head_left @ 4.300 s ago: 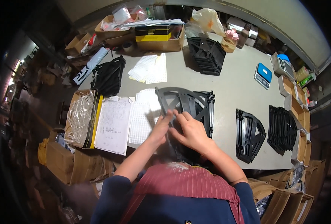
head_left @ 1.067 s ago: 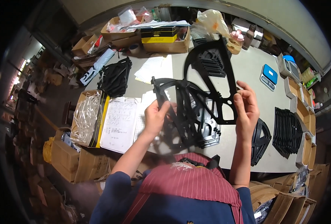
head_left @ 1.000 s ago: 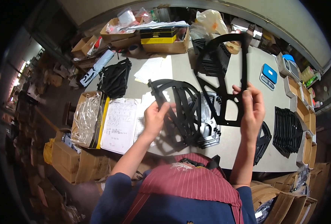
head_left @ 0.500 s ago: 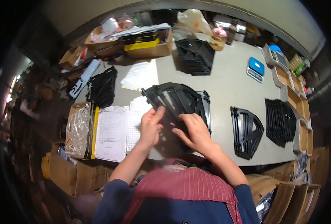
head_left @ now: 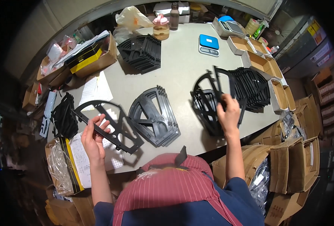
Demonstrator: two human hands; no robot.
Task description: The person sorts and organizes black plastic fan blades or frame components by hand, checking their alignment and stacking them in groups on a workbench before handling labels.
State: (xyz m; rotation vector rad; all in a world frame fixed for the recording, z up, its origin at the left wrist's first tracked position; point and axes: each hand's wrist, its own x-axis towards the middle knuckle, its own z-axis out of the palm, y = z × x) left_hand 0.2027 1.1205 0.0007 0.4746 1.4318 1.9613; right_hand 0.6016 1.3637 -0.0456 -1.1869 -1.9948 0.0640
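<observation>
My left hand [head_left: 93, 142] grips a thin black fan-shaped plastic frame [head_left: 115, 139] by its long straight bar and holds it above the table's left part. To the right, my right hand [head_left: 230, 115] is closed on another black plastic frame [head_left: 232, 81], tilted up over the table. Beneath and beside that hand lie similar black frames [head_left: 200, 100]; where one ends and another starts is hard to make out. Between my hands rests a short pile of black fan-shaped plates [head_left: 152, 118]. A tight row of black frames [head_left: 256, 88] stands just right of my right hand.
A taller black stack [head_left: 141, 52] sits at the back, near a jar [head_left: 161, 32] and a brown bottle [head_left: 174, 17]. A blue-topped scale [head_left: 208, 45] and open cardboard trays [head_left: 260, 62] are on the right. Papers [head_left: 97, 88], a black bundle [head_left: 64, 116] and boxes [head_left: 88, 60] occupy the left.
The view has swung to the right. My hands, together at one black frame before, are now apart: the left holds a frame, and the right has moved rightward to the frames there.
</observation>
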